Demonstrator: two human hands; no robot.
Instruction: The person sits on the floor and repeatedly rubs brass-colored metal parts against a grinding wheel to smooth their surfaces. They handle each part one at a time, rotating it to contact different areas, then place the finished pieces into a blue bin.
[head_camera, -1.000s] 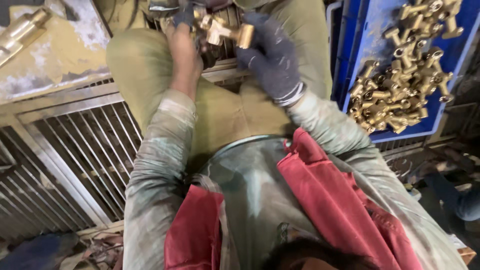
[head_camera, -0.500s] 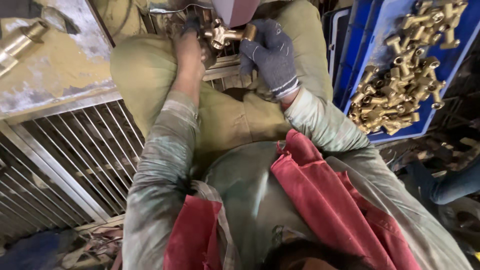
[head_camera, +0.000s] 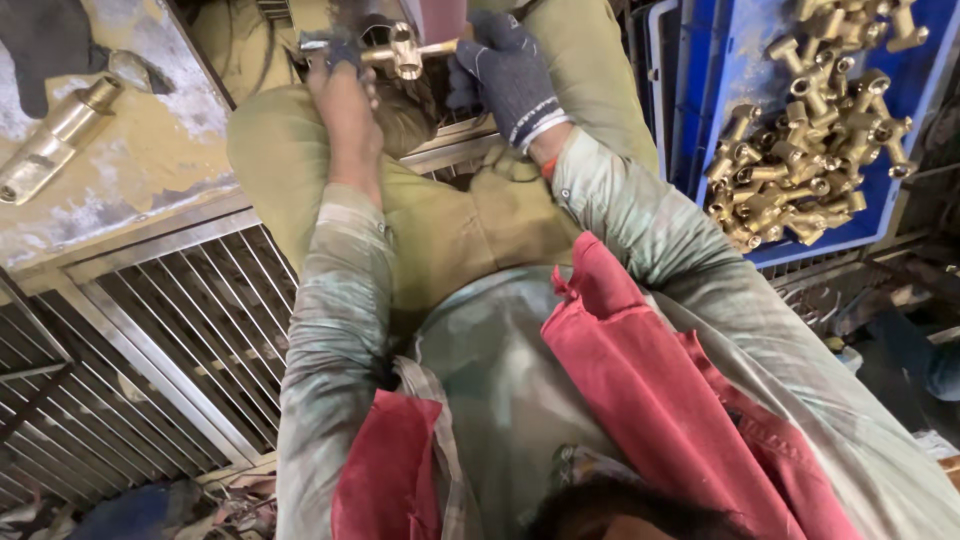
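While the person sits with knees drawn up in olive trousers, a metal grating (head_camera: 150, 340) of long bars takes up the lower left of the head view, sloping down beside the left leg. Above it, at the upper left, lies a worn bench (head_camera: 150, 160) with patchy yellow and grey paint. A blue crate (head_camera: 715, 90) stands to the right of the right knee, and its floor is heaped with a pile of brass fittings (head_camera: 800, 150), short tubes and tee shapes tangled together. A red cloth (head_camera: 650, 390) hangs over the person's chest and right side, reaching down towards the bottom edge.

On the bench, well apart from the hands, rests a single brass cylinder (head_camera: 55, 140), tilted with its wider end towards the upper right, and a dark glove or rag shows in the far corner above it.

Both arms reach forward between the knees to the top of the picture. The right hand (head_camera: 510, 75) wears a dark knitted glove with a pale cuff, and its fingers are closed around the right end of a brass tee fitting (head_camera: 405, 50). The left hand (head_camera: 345, 85) is bare, and its fingers are wrapped around the left end of the same fitting. Held level between the two hands, the fitting sits just above the lap, its short branch pointing down, right under a dark red machine part at the top edge.
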